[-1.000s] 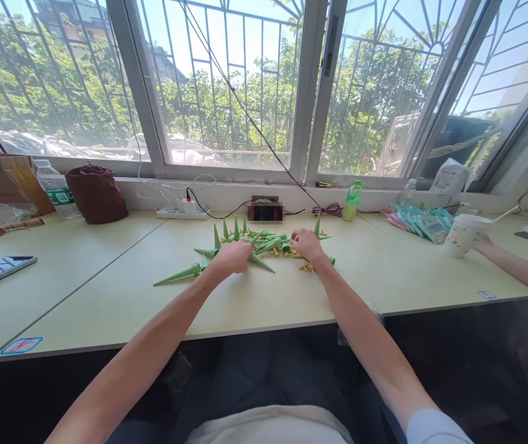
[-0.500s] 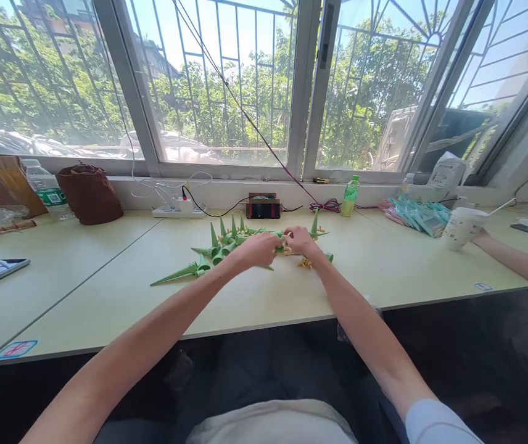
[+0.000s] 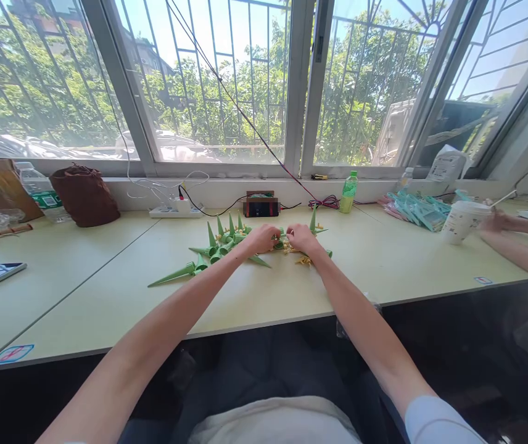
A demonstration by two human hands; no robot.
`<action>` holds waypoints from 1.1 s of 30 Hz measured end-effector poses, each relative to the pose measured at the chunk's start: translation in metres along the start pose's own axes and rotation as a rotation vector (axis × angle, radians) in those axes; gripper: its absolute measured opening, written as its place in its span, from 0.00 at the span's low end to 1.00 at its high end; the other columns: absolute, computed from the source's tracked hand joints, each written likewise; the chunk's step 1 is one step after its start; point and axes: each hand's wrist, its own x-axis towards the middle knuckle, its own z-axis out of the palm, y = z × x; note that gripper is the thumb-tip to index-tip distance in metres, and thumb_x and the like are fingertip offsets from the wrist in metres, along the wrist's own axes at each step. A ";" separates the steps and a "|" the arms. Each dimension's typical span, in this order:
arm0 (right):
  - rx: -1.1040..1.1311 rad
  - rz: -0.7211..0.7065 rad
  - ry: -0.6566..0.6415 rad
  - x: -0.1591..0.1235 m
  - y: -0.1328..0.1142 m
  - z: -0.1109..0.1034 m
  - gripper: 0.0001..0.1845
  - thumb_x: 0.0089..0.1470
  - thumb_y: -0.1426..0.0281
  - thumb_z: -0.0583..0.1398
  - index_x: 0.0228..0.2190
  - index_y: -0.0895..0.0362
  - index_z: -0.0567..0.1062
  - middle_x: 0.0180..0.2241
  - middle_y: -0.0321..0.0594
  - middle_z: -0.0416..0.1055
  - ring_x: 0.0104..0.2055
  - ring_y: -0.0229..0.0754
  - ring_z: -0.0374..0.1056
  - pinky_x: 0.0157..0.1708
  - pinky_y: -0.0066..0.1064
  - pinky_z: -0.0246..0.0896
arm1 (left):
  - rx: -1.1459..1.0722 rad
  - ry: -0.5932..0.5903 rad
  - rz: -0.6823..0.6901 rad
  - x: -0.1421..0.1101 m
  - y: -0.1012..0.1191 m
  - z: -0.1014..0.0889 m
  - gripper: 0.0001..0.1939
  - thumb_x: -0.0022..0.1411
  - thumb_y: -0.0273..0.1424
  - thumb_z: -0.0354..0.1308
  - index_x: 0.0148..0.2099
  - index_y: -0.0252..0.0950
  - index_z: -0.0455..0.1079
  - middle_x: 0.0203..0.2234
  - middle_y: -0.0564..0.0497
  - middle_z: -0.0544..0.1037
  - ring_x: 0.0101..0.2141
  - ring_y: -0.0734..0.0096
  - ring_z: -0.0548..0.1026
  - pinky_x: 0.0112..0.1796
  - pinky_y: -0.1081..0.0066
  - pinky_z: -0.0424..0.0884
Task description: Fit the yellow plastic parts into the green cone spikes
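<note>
Several green cones (image 3: 211, 234) stand and lie on the table in front of me, some on their sides with open round ends. Over the right part of this group, my left hand (image 3: 264, 238) is closed with its fingers pinched at a green rolled piece (image 3: 279, 245). Close beside it, my right hand (image 3: 301, 238) is also pinched; what its fingertips hold is too small to make out. Small yellow pieces (image 3: 305, 261) lie under and near my right hand. A tall green cone (image 3: 313, 219) stands just behind that hand.
A phone (image 3: 261, 208) leans at the back by a power strip (image 3: 176, 211). On the left are a brown pouch (image 3: 86, 196) and a water bottle (image 3: 49, 197). A green bottle (image 3: 349, 192), teal packets (image 3: 419, 211), a white cup (image 3: 464, 223) and another person's hand (image 3: 499, 221) are right.
My hands have drawn slightly apart at the fingertips. The other person's second arm has come into view beside the cup. The view has shifted a little.
</note>
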 end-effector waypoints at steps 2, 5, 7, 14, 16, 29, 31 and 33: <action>0.005 -0.013 -0.020 0.000 0.000 0.002 0.09 0.55 0.74 0.57 0.34 0.58 0.79 0.37 0.48 0.77 0.42 0.44 0.71 0.42 0.28 0.61 | -0.031 0.025 -0.024 0.002 0.000 -0.001 0.12 0.57 0.28 0.55 0.42 0.38 0.77 0.38 0.46 0.80 0.39 0.64 0.76 0.39 0.72 0.68; 0.005 -0.017 -0.025 0.001 0.001 0.003 0.09 0.55 0.75 0.57 0.35 0.58 0.78 0.37 0.48 0.77 0.42 0.44 0.71 0.43 0.28 0.61 | -0.064 0.049 -0.048 0.006 -0.001 -0.002 0.13 0.57 0.27 0.53 0.41 0.37 0.77 0.36 0.46 0.80 0.38 0.65 0.76 0.38 0.73 0.68; -0.008 -0.013 -0.023 0.001 0.001 0.003 0.10 0.55 0.76 0.57 0.36 0.58 0.78 0.38 0.48 0.77 0.43 0.44 0.70 0.44 0.28 0.61 | -0.084 0.062 -0.051 0.010 -0.002 -0.002 0.13 0.58 0.27 0.53 0.41 0.36 0.77 0.36 0.46 0.80 0.37 0.66 0.76 0.38 0.72 0.68; -0.022 -0.023 -0.035 0.003 0.001 0.002 0.13 0.56 0.77 0.55 0.40 0.59 0.77 0.42 0.48 0.76 0.45 0.44 0.69 0.46 0.29 0.60 | -0.088 0.070 -0.054 0.016 -0.007 -0.002 0.12 0.59 0.24 0.52 0.42 0.34 0.76 0.34 0.45 0.80 0.35 0.68 0.75 0.38 0.72 0.69; -0.011 -0.020 -0.038 0.002 0.000 0.002 0.13 0.56 0.77 0.55 0.41 0.59 0.77 0.42 0.47 0.76 0.46 0.44 0.69 0.46 0.28 0.60 | -0.085 0.069 -0.052 0.016 -0.009 -0.002 0.12 0.59 0.24 0.52 0.42 0.34 0.76 0.32 0.46 0.79 0.33 0.69 0.75 0.38 0.72 0.69; 0.186 -0.026 0.144 0.002 0.001 -0.007 0.15 0.59 0.76 0.51 0.32 0.60 0.77 0.32 0.46 0.77 0.36 0.41 0.71 0.38 0.28 0.60 | 0.014 0.005 -0.068 0.009 -0.003 -0.004 0.10 0.56 0.21 0.54 0.36 0.33 0.76 0.33 0.41 0.78 0.33 0.64 0.76 0.34 0.70 0.66; 0.267 -0.079 0.212 0.002 0.000 -0.008 0.15 0.60 0.73 0.51 0.28 0.58 0.75 0.29 0.43 0.77 0.33 0.40 0.71 0.35 0.28 0.60 | 0.105 -0.060 -0.067 0.007 0.003 -0.009 0.10 0.56 0.21 0.53 0.36 0.32 0.76 0.33 0.39 0.78 0.33 0.62 0.76 0.33 0.69 0.65; 0.367 -0.142 0.275 0.001 -0.001 -0.010 0.15 0.61 0.69 0.52 0.26 0.57 0.74 0.27 0.41 0.76 0.31 0.40 0.71 0.34 0.28 0.60 | 0.174 -0.111 -0.063 0.005 0.009 -0.014 0.11 0.56 0.20 0.53 0.36 0.32 0.76 0.34 0.39 0.78 0.33 0.61 0.76 0.32 0.69 0.65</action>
